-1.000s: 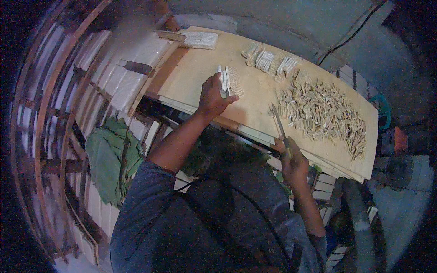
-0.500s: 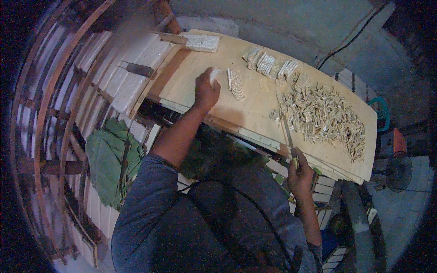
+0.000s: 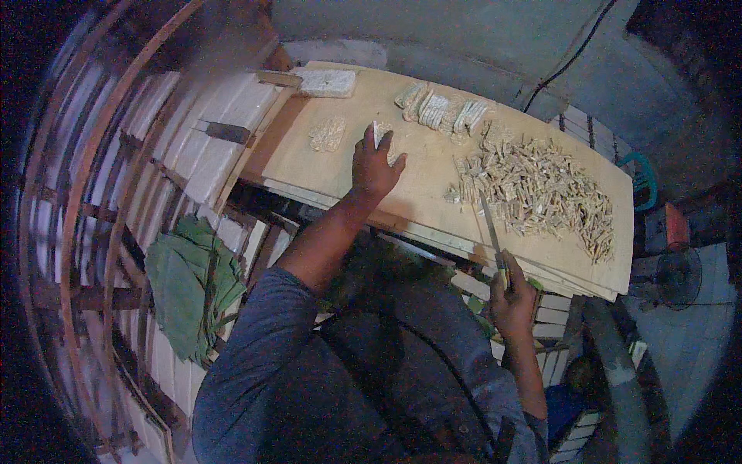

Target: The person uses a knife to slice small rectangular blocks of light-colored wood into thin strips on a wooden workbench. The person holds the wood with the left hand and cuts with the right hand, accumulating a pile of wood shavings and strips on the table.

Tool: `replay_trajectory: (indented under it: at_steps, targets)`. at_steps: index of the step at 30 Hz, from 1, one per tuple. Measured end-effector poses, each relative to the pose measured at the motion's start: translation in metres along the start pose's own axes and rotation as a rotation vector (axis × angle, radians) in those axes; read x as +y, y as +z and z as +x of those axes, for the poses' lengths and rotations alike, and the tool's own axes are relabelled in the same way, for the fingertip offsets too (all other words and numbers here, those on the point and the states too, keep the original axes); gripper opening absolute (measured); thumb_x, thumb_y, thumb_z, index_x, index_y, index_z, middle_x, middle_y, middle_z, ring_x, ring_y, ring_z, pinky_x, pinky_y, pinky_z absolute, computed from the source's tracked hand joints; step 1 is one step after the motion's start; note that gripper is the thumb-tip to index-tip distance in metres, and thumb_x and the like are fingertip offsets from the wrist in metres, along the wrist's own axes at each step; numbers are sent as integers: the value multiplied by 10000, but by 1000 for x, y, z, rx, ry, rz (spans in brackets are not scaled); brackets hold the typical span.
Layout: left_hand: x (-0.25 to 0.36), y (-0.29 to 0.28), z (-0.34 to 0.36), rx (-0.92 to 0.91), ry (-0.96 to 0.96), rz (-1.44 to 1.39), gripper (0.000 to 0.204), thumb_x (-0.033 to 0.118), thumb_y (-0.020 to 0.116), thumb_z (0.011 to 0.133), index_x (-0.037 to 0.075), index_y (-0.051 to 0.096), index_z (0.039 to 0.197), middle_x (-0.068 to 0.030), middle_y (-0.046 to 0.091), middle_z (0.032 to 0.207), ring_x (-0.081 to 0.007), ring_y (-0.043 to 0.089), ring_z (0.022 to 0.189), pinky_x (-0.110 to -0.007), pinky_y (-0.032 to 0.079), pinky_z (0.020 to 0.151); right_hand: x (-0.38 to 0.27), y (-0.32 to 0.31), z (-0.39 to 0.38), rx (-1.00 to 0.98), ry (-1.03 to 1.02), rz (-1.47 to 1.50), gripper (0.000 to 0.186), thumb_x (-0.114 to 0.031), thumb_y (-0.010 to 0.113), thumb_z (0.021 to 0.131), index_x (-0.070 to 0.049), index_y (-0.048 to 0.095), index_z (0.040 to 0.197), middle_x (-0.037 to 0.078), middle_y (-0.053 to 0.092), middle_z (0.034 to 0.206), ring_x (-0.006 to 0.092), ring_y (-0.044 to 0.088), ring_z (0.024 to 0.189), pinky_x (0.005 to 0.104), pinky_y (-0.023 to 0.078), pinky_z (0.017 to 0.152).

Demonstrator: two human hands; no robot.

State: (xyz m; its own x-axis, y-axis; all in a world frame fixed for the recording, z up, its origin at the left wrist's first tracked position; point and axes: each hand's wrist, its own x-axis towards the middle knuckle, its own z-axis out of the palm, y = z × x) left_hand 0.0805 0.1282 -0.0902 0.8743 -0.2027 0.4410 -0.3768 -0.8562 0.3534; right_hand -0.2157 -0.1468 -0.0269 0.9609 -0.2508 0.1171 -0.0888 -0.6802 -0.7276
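My left hand (image 3: 377, 170) reaches over the board (image 3: 433, 185) with thumb and fingers apart. Its fingertips are at a narrow white tempeh slice (image 3: 377, 133); other slices there are partly hidden by the hand. To the left, pale tempeh slices (image 3: 328, 134) lie flat on the wood. In my right hand (image 3: 512, 300), at the near edge, is a long knife (image 3: 488, 220), its blade pointing away from me beside a big heap of cut tempeh strips (image 3: 549, 189).
A row of tempeh slices (image 3: 440, 112) lies along the far edge, and a white tempeh block (image 3: 327, 83) at the far left corner. Racks (image 3: 232, 108) with wrapped white blocks stand left, with green leaves (image 3: 185, 282) nearer. A fan (image 3: 674, 278) stands at right.
My left hand has moved right and opened. The pale tempeh it held lies flat on the board at left. The knife stays in my right hand, and the view has shifted slightly.
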Motion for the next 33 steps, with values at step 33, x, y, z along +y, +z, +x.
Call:
replay_trajectory:
  at_steps: [33]
  targets:
    - [-11, -36, -40, -232, 301, -309, 518, 207, 737, 957, 46, 569, 1419, -230, 620, 1285, -424, 578, 1211, -512, 479, 1045, -10, 33, 31, -61, -127, 81, 539, -115, 646, 992, -85, 515, 1514, 256, 729, 1206, 366, 761, 981, 451, 613, 849]
